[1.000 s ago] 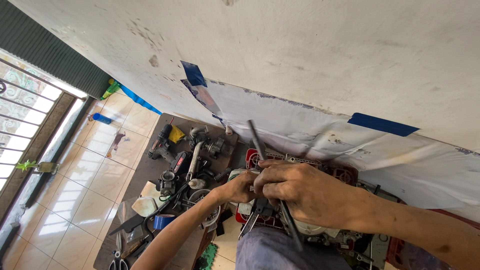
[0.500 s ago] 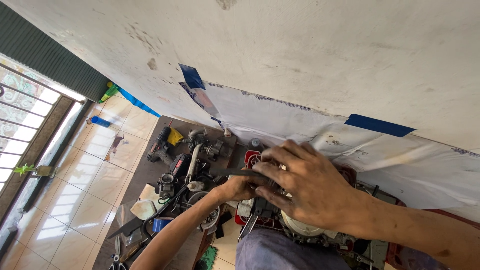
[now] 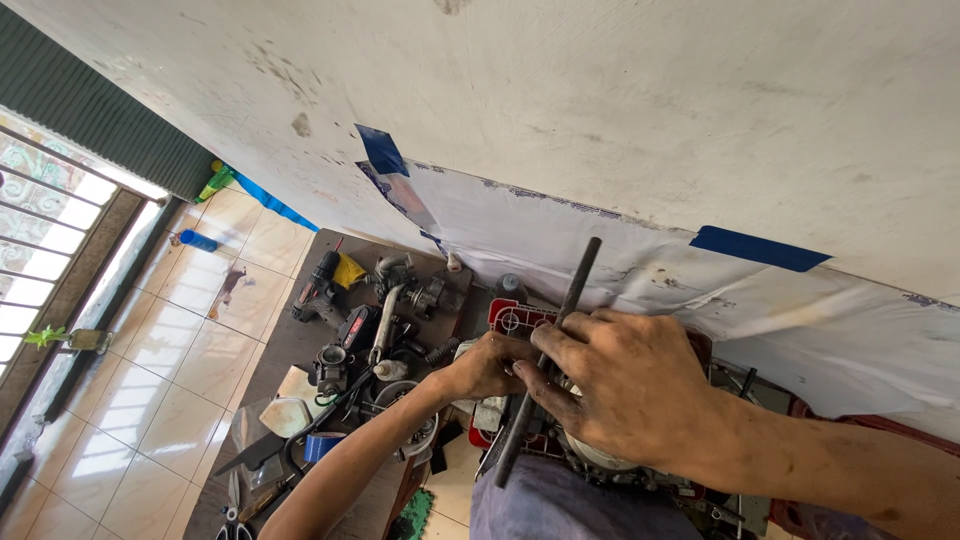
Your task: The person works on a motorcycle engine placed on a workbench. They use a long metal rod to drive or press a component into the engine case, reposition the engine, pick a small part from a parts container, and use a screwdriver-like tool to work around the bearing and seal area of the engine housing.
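Observation:
My right hand (image 3: 635, 385) grips a long dark metal rod (image 3: 578, 275) that runs from upper right to lower left, its top end sticking up past my fingers. My left hand (image 3: 487, 366) is closed just left of it, pressed against a red and grey engine part (image 3: 515, 318) on the bench. What my left fingers hold is hidden. Both hands are smeared with grease. A blue cloth (image 3: 560, 505) lies below my right hand, over my lap.
A dark workbench (image 3: 290, 350) holds a cordless drill (image 3: 318, 290), a yellow rag (image 3: 349, 271), metal pipes and carburettor parts (image 3: 400, 295). Scissors (image 3: 235, 525) lie at its near end. White paper taped with blue tape (image 3: 760, 247) covers the wall. Tiled floor lies left.
My right hand closed around the rod and turned it more upright, so its top end now pokes up above my fingers. My left hand stayed at the engine part.

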